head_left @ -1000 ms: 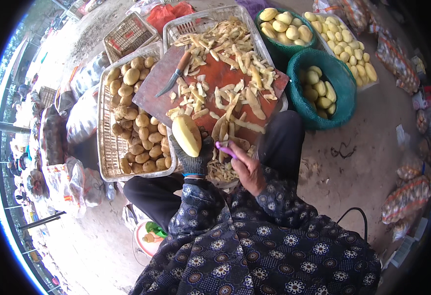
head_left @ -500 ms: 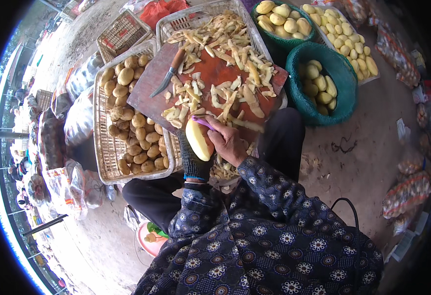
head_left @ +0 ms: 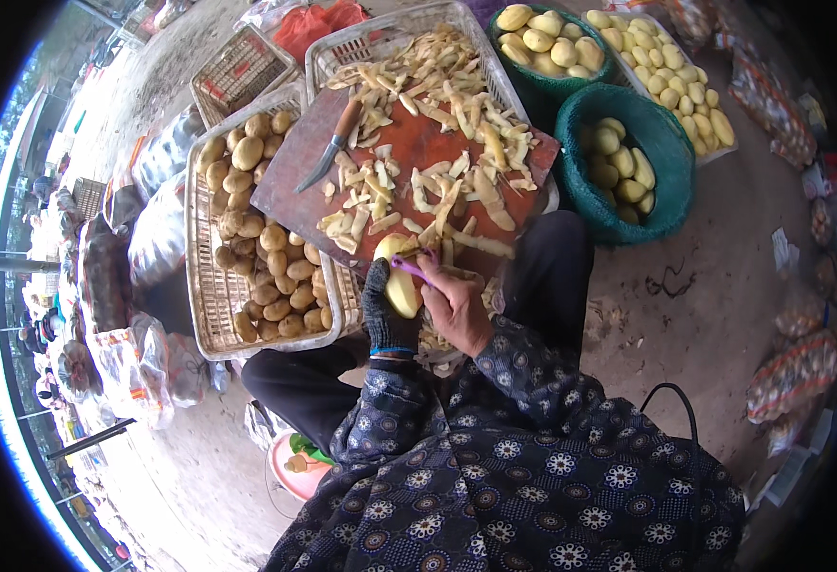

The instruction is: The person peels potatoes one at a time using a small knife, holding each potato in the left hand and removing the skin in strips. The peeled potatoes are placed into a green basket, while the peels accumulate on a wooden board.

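My left hand (head_left: pixel 383 310), in a dark glove with a blue cuff edge, grips a mostly peeled yellow potato (head_left: pixel 402 293) near my lap. Closed round a purple peeler (head_left: pixel 412 268), my bare right hand (head_left: pixel 456 303) holds its blade end against the potato's upper part. A brownish strip of skin shows beside the peeler. Just beyond both hands lies a reddish board (head_left: pixel 294 172) strewn with potato peels (head_left: pixel 485 191). A knife (head_left: pixel 330 146) with a wooden handle rests on the board's left part.
Unpeeled potatoes fill a white plastic crate (head_left: pixel 199 315) at the left. Behind the board, another crate (head_left: pixel 328 55) holds peels. Peeled potatoes sit in a green-netted tub (head_left: pixel 671 214), a second tub (head_left: pixel 514 81) and a tray (head_left: pixel 719 151) at the right. A pink stool-like disc (head_left: pixel 289 477) is lower left.
The potato has been drawn slightly toward the right and stands more upright, and my gloved fingers show more beside it. The peeler has moved lower onto the potato, with a strip of skin at it.
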Tool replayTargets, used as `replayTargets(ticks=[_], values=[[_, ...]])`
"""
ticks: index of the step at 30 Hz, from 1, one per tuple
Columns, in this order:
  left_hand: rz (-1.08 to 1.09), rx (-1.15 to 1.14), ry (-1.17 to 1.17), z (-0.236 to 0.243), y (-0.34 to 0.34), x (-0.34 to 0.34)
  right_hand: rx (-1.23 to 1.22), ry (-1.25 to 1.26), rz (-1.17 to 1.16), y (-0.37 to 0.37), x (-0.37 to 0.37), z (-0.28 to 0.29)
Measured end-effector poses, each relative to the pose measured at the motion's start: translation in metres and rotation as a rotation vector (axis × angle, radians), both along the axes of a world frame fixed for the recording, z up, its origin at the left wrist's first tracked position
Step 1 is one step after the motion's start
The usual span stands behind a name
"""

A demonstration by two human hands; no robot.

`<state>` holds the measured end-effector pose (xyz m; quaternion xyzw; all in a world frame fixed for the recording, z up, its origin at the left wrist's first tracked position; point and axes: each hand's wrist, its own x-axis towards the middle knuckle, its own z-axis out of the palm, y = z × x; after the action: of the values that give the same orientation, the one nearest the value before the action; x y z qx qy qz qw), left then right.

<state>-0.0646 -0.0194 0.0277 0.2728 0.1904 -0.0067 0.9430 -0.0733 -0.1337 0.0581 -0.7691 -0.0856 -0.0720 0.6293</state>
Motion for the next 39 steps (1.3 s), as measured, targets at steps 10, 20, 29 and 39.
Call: replayTargets(ticks=[10,20,29,39], values=[[-0.034,0.849,-0.129,-0.004,0.024,0.022,-0.111,0.15,0.243,-0.024,-0.067,-0.005],[-0.496,1.934,-0.163,-0.014,0.024,0.03,0.014,0.185,0.141,-0.004,0.047,0.009],[-0.11,-0.062,-0.064,0.014,0.013,0.009,0.009,0.219,0.142,0.001,0.039,0.006],[-0.061,0.044,0.025,0.0,-0.012,0.003,-0.144,-0.006,-0.032,-0.019,-0.009,0.011]])
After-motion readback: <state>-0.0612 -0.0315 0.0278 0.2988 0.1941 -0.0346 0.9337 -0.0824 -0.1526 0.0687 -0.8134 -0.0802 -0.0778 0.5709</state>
